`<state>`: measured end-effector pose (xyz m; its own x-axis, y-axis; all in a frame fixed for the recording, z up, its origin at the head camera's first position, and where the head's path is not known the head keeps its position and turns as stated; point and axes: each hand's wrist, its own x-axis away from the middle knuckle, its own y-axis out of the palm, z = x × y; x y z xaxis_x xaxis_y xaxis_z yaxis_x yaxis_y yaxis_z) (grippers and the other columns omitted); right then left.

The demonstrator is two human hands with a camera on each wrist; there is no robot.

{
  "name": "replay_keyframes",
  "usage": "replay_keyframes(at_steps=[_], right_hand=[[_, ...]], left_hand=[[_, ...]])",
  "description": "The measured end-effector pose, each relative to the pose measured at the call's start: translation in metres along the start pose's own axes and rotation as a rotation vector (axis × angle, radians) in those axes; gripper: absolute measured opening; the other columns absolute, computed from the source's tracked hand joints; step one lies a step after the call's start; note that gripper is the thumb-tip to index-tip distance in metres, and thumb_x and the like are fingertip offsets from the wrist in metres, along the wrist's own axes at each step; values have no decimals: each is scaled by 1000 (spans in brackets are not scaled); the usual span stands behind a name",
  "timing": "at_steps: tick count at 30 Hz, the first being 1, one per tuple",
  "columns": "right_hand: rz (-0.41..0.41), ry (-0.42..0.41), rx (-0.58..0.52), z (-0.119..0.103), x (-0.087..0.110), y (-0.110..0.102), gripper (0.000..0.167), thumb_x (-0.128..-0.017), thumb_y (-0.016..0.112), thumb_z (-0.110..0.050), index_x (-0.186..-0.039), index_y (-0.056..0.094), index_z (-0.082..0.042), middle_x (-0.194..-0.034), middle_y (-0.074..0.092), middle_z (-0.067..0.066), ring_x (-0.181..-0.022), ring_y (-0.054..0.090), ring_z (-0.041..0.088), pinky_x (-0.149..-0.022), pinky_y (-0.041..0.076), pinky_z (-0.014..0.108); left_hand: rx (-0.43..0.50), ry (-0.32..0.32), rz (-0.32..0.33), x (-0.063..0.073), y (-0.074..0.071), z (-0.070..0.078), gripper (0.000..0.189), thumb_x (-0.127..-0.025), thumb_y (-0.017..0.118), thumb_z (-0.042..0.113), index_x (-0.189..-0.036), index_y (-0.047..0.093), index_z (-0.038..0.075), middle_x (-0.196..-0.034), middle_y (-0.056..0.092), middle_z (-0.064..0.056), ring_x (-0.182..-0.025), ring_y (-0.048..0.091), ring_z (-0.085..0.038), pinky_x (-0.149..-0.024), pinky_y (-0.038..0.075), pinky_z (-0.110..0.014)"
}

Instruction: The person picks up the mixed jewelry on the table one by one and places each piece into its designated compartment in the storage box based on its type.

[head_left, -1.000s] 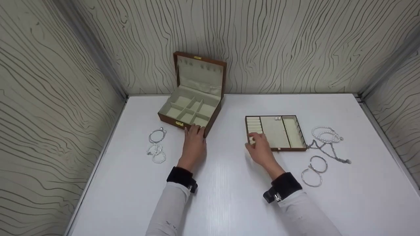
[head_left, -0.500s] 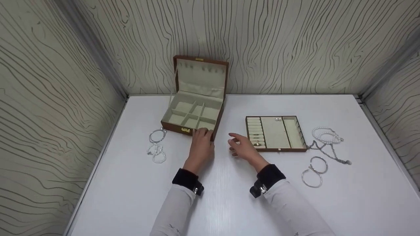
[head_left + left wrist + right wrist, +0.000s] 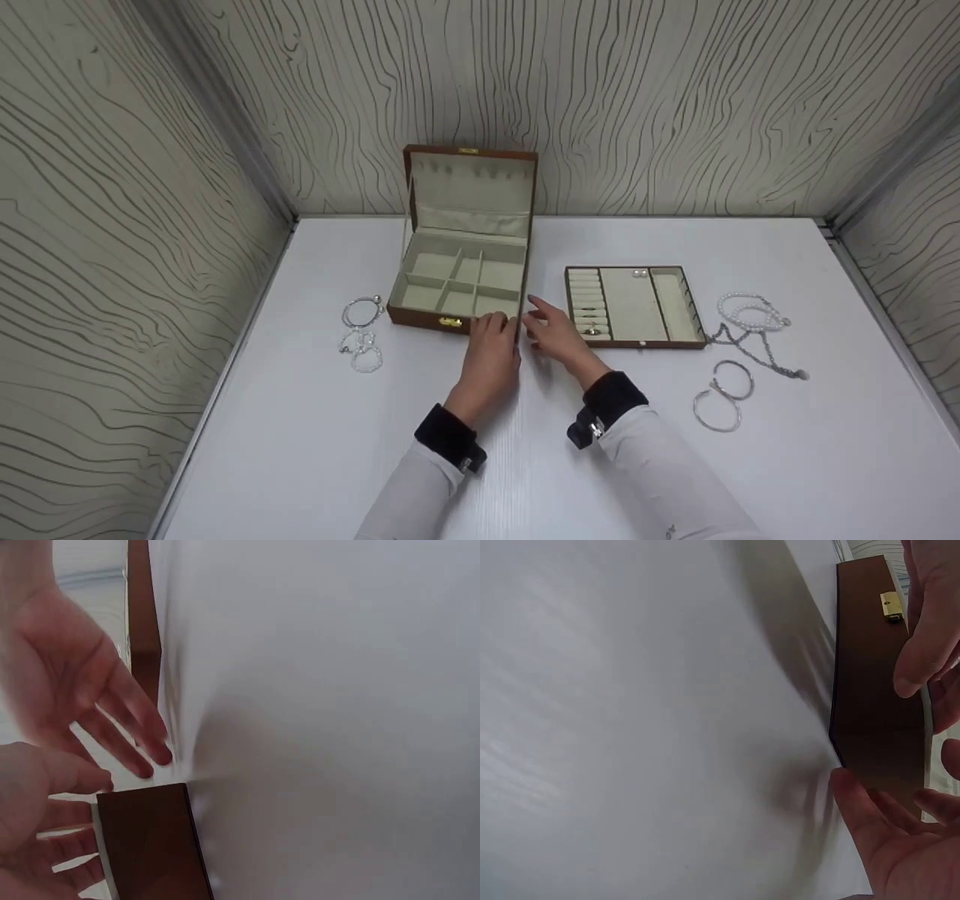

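Observation:
A brown jewelry box [image 3: 420, 318] with a cream lining stands with its lid [image 3: 472, 184] raised. My left hand [image 3: 491, 367] pinches its front wall near the right corner, fingers over the edge inside and thumb [image 3: 909, 682] on the outer face. Beside the box's right side, my right hand [image 3: 559, 337] has its fingers extended; in the right wrist view its fingertips [image 3: 841, 778] are at that side wall, low by the table. A shallow jewelry tray [image 3: 634, 311] lies right of the box, with rings [image 3: 592, 331] in its roll slots and pearl earrings [image 3: 640, 274] at the top.
Left of the box lie a silver bracelet [image 3: 345, 313] and clear bead bracelets [image 3: 367, 370]. Pearl strands [image 3: 750, 328], a chain [image 3: 765, 360] and two bangles [image 3: 718, 430] lie right of the tray. A patterned wall [image 3: 675, 112] closes off the table's back.
The box has moved right and toward me and turned squarer to the front, with my left hand on it. My right hand has left the tray's rings and come to the box's right side.

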<state>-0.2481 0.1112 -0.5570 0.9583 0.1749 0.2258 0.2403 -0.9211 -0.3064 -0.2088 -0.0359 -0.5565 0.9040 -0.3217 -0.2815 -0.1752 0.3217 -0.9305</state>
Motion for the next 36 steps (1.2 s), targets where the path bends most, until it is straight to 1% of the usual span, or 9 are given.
replay_keyframes(at_steps=[7, 12, 15, 22, 25, 27, 31, 34, 36], right_hand=[[39, 9, 38, -3, 3, -4, 56, -101, 54, -14, -151, 33, -1, -136, 50, 28, -107, 63, 34, -83, 55, 43], [36, 13, 66, -5, 5, -7, 56, -99, 53, -10, -150, 34, 0, -133, 53, 28, -103, 65, 32, -83, 55, 43], [38, 17, 87, -2, 6, -10, 56, -98, 52, -9, -150, 34, 1, -133, 53, 28, -98, 66, 31, -80, 56, 41], [36, -4, 153, 2, 16, -18, 57, -96, 52, -5, -149, 34, 3, -130, 55, 28, -87, 67, 25, -73, 57, 38], [20, 11, 230, 2, 24, -23, 57, -96, 52, -6, -150, 34, 3, -123, 59, 26, -83, 66, 22, -69, 57, 36], [9, 25, 284, 2, 30, -26, 57, -96, 52, -7, -149, 34, 3, -114, 63, 22, -79, 66, 21, -65, 55, 34], [-5, 33, 371, 2, 41, -31, 57, -96, 54, -8, -148, 35, 5, -100, 67, 15, -72, 65, 19, -60, 52, 31], [-8, 28, 411, 5, 48, -35, 57, -95, 54, -9, -147, 36, 5, -100, 66, 13, -71, 64, 19, -61, 50, 31], [-11, 24, 417, 6, 52, -38, 57, -96, 54, -9, -147, 36, 6, -102, 66, 15, -71, 63, 19, -60, 49, 30]], left_hand=[[-37, 38, -35, 12, -7, 21, 37, -89, 71, 12, -124, 65, 2, -114, 60, -11, -114, 55, -31, -99, 42, -56], [63, 63, -40, 17, -19, 16, 33, -90, 69, 8, -122, 66, 1, -118, 62, -12, -114, 57, -29, -100, 44, -47], [147, 42, -1, 21, -26, 5, 33, -89, 69, 4, -121, 65, -1, -121, 61, -14, -115, 57, -30, -100, 45, -41], [266, -152, 255, 24, -39, -41, 34, -86, 68, -4, -120, 63, -6, -127, 56, -25, -120, 51, -39, -100, 44, -46], [253, -252, 291, 25, -44, -60, 38, -89, 66, -2, -124, 57, -11, -129, 51, -30, -119, 51, -41, -98, 46, -47], [247, -323, 247, 26, -47, -69, 42, -92, 63, 2, -130, 51, -13, -130, 47, -32, -117, 52, -42, -94, 48, -47], [270, -430, 77, 30, -51, -78, 47, -98, 57, 9, -135, 43, -16, -122, 51, -34, -106, 58, -44, -83, 53, -49], [312, -470, -35, 33, -51, -81, 38, -100, 51, 10, -129, 49, -15, -109, 60, -30, -95, 63, -43, -75, 54, -51], [349, -487, -80, 35, -51, -82, 33, -101, 48, 10, -124, 54, -13, -103, 64, -28, -90, 66, -40, -71, 55, -50]])
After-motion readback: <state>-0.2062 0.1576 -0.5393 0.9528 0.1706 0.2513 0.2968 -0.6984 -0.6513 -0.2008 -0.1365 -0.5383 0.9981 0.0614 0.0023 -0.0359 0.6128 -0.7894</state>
